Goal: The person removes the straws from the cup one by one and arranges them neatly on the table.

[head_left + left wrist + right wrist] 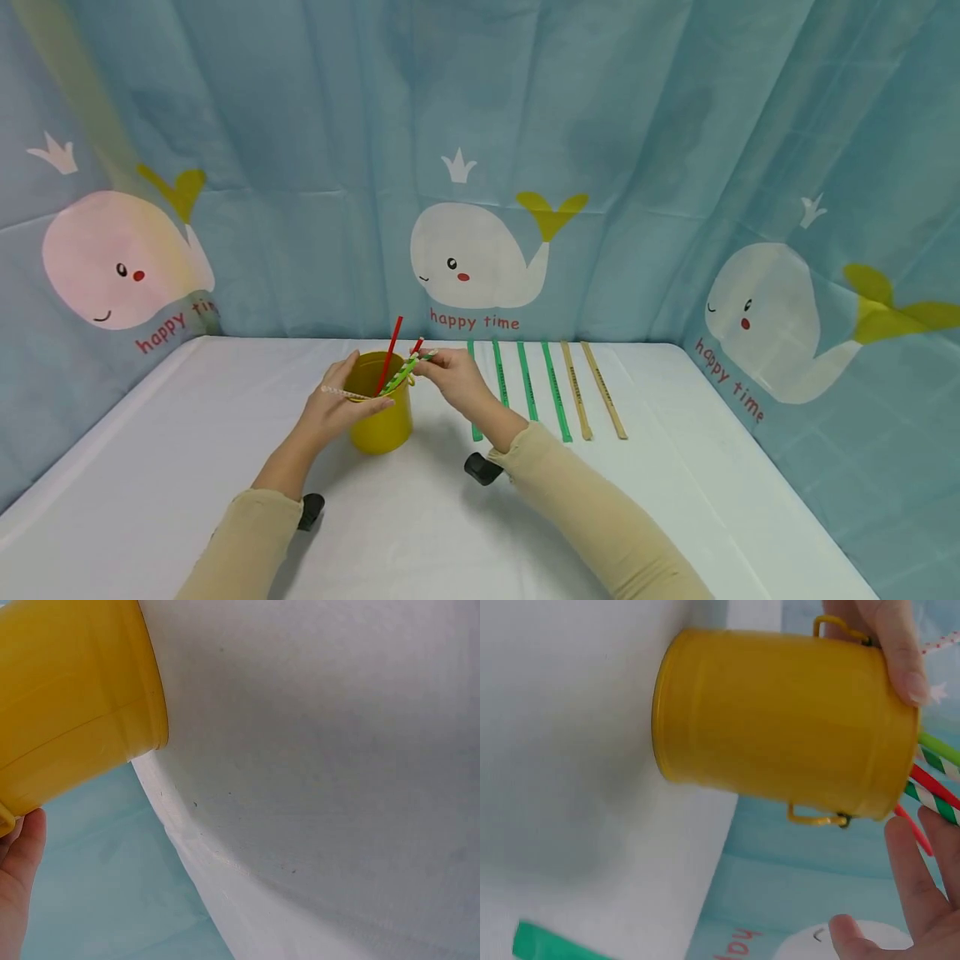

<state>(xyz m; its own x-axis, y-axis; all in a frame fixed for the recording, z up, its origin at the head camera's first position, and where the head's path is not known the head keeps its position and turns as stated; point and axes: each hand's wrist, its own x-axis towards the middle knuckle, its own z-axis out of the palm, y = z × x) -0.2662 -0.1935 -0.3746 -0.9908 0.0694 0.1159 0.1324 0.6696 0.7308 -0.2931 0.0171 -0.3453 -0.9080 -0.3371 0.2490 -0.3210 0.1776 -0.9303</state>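
Observation:
A yellow bucket stands upright on the white table; its side and two small handles show in the right wrist view. My left hand grips its rim, the thumb lying against the outside. Several straws lean out of it: a red straw, a plain green one, green-and-white striped straws and a white one with red dots. At the rim's right side, my right hand is beside the straw ends, fingers extended and thumb apart. Whether its fingertips touch a straw is unclear.
Right of the bucket several green strips and two tan strips lie in a row on the table. A blue curtain printed with whales surrounds its back and sides. Black devices show at both wrists.

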